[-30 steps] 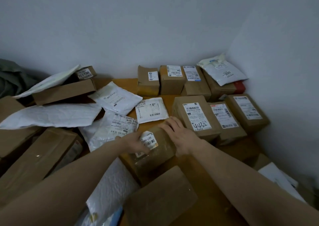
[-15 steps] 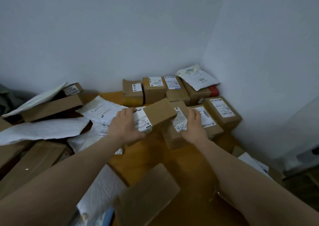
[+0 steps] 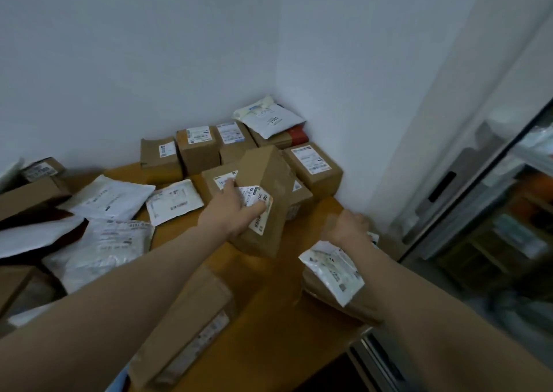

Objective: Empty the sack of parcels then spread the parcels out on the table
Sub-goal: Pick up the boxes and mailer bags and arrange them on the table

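**Box up in the left hand, right hand gone to the table's edge**

Since half a second ago we have swung the brown box (image 3: 269, 182) rightward and higher, and our right hand (image 3: 347, 227) has left the labelled boxes and dropped to the right edge of the table (image 3: 269, 317).

Our left hand (image 3: 230, 212) grips the brown box at its labelled end, thumb across the label and fingers wrapped round the far side. The box hangs clear of the wood and tilted. Its long axis runs from the label near our palm up and away toward the far corner, where the row of boxes (image 3: 197, 149) stands against the wall.

Our right hand reaches past a white mailer (image 3: 329, 269) that lies on a brown parcel (image 3: 338, 305) at the table's right edge. Its fingers are hidden beyond the wrist, so we cannot tell whether they hold anything.

We judge that the bare wood for setting the box down lies straight below it and toward us. The left hand alone carries it there, and the box would need levelling so that its long side lands flat. The right hand is the nearer one to the mailer pile.
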The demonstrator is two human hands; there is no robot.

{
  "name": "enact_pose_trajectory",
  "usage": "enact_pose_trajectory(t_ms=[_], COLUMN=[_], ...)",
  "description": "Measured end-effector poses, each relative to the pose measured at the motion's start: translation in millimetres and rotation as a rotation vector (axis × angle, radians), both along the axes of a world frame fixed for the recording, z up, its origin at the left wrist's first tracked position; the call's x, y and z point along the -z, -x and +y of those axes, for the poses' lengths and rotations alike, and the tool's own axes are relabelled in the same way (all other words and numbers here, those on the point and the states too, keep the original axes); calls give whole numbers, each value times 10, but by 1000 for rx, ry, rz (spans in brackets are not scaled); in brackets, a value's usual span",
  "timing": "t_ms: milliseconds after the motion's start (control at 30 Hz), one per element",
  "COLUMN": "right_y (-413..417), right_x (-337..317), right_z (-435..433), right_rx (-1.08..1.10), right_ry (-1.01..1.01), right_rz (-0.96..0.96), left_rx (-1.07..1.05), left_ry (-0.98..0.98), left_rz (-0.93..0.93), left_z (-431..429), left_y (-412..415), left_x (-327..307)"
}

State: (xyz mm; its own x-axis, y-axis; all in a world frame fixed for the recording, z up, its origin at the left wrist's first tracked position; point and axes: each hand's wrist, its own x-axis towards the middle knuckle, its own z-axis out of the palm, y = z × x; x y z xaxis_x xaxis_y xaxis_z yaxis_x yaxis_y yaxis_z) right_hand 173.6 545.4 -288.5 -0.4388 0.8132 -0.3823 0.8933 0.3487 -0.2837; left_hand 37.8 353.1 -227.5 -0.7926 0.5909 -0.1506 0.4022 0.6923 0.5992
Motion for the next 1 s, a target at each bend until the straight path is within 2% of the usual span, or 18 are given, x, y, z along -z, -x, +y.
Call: enact_pose_trajectory(t_ms=[133,267,400,500,600,667,733,800,867,1000], right_y=[-454,-702,-759,-674,-554,-517,-517,-558,-588,-620], right_x=[73,351,588,480,384,313,280,287,318,445], right_z=[205,373,476,412,423,402,332,242,207,332], right_rx=[105,189,179,134,130,52,-109,-237,-285,-344], right_ry=[69,282,477,367,211,131,106,169,214,111], right_rz=[-84,-164,-39,18,280,335,186,26,-3,-6], left_rx=[-2,22,59,70,-12,-48,-59,-57,-53,-72], left_ry=[186,322,441,512,486,439,402,382,371,331], left_rz=[-27,9,-38,-70,-118,-155,-192,-216,-231,-278], left_z=[222,337,433,447,440,456,501,564,611,596], left_y=[-214,-375,-503,-551,-585,-601,-652,-713,-766,-767], left_x=[232,425,535,593,628,647,648,671,704,786])
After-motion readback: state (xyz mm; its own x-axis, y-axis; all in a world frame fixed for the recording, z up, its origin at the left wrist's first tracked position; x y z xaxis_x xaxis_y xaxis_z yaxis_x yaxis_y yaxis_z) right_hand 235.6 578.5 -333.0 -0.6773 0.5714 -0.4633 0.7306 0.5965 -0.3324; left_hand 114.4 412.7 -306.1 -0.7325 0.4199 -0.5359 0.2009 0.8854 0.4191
